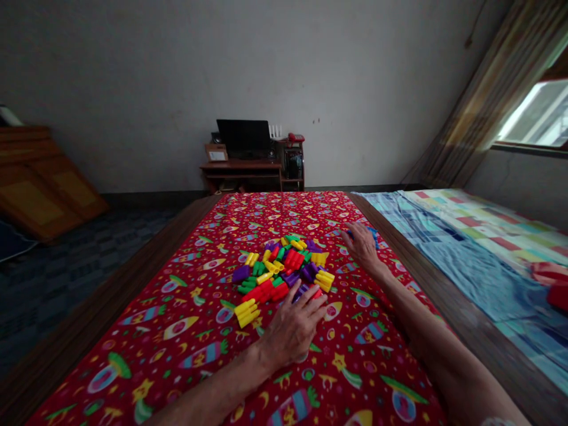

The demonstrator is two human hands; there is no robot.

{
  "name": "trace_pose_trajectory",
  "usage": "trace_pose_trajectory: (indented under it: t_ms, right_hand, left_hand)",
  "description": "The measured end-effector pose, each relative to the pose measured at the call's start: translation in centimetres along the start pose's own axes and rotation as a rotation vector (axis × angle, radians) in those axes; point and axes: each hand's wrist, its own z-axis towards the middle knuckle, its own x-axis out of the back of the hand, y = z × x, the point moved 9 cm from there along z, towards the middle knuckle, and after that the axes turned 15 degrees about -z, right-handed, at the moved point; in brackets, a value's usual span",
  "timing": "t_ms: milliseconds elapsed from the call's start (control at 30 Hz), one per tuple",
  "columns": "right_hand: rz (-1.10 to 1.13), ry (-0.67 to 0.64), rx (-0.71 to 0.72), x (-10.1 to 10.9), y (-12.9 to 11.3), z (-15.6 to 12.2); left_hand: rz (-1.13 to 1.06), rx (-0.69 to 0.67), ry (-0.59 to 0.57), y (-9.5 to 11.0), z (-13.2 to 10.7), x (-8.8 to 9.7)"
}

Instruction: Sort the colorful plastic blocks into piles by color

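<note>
A heap of plastic toy blocks (290, 260), made of joined bullet-shaped tubes in red, yellow, green and purple, lies on a red patterned cloth (186, 355). My left hand (295, 325) rests at the heap's near right edge, fingers spread. Beneath its fingertips are a purple block (300, 292) and a red block (316, 293); how firmly they are touched cannot be told. To the right of the heap, my right hand (362, 245) reaches out low over the cloth, fingers extended. Blue pieces (373, 236) show just beyond it, partly hidden by the hand. A yellow block (247, 312) lies at the heap's near left.
The cloth covers a dark wooden table (177, 236). On the right lies a bed with a checked sheet (492, 225). Against the far wall stands a desk (242, 167) with a monitor (244, 137) and a red telephone (296, 138). A wooden cabinet (44, 183) is at left.
</note>
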Motion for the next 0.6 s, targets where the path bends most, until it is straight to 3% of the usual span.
trace_pose_trajectory:
  t_ms: [100, 233, 367, 467, 600]
  right_hand:
    - [0.263, -0.114, 0.128, -1.3, -5.9, -0.4]
    - [0.404, -0.324, 0.149, -3.9, -12.4, -1.3]
    - [0.492, -0.322, 0.215, -2.3, -16.2, -2.5]
    - [0.628, -0.322, 0.173, -0.6, -15.9, -3.2]
    - [0.587, -0.278, -0.062, -0.3, -12.0, -3.0]
  left_hand:
    - [0.083, 0.065, 0.108, -1.3, 0.1, 1.2]
    - [0.171, 0.119, 0.191, -3.0, 0.1, 3.8]
    - [0.189, 0.183, 0.284, -6.0, -0.5, 7.1]
    - [0.152, 0.273, 0.383, -9.1, -1.3, 9.8]
    - [0.097, 0.362, 0.477, -13.4, -2.9, 12.3]
